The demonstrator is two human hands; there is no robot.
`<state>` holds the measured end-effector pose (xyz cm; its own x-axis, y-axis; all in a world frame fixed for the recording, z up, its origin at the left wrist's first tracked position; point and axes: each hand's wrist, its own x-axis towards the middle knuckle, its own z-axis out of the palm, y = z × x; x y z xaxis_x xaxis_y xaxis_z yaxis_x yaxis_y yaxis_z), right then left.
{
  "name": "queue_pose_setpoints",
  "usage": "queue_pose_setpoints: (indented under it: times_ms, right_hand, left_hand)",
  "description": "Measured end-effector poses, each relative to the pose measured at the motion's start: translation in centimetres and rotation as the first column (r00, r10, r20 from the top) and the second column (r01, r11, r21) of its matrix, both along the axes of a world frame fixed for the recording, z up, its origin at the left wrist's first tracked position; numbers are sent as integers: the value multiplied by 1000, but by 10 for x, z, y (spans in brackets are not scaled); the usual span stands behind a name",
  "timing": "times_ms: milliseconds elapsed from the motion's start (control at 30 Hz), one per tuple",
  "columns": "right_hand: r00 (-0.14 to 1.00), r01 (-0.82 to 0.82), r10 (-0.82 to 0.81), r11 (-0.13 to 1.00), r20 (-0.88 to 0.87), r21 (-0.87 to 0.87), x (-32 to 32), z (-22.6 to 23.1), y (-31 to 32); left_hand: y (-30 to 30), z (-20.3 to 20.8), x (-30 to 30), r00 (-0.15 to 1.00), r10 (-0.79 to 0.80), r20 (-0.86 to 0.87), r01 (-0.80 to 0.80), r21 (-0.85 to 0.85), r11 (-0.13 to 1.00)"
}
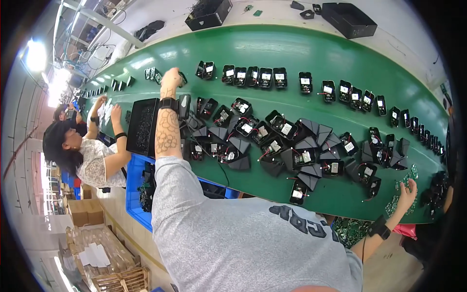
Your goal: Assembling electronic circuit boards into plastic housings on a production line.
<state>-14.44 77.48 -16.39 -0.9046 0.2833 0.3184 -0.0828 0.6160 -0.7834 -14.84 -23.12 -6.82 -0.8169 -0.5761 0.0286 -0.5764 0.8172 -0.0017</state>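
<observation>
My left arm reaches far across the green table point(209, 44). At its end my left hand point(170, 80) is closed on the edge of a small black plastic housing point(182, 79); the fingertips are partly hidden. Off to the right, my right hand point(407, 195) is by a scatter of small green circuit boards point(413, 173), its fingers apart and nothing visible in them. Between my arms lies a jumble of open black housings point(272, 146) with white labels inside and thin red wires. More such housings point(265, 77) stand in a long row beyond them.
Beside my left forearm is a black tray point(142, 127) of small dark parts. Below it a blue bin point(138, 194) holds black pieces. A co-worker point(97, 155) works at the left. Black boxes point(348, 20) lie past the table's far edge. Circuit boards point(352, 231) fill a container near my right arm.
</observation>
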Motion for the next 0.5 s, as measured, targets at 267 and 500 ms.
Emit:
queue_pose_setpoints:
  times_ms: [267, 500]
  right_hand:
    - [963, 269, -243, 900, 116, -344, 66, 50, -33]
    - [953, 236, -296, 862, -67, -449, 68, 102, -84]
  left_hand:
    - [20, -25, -44, 896, -143, -421, 171, 30, 985]
    - [4, -43, -37, 980, 52, -190, 68, 573, 817]
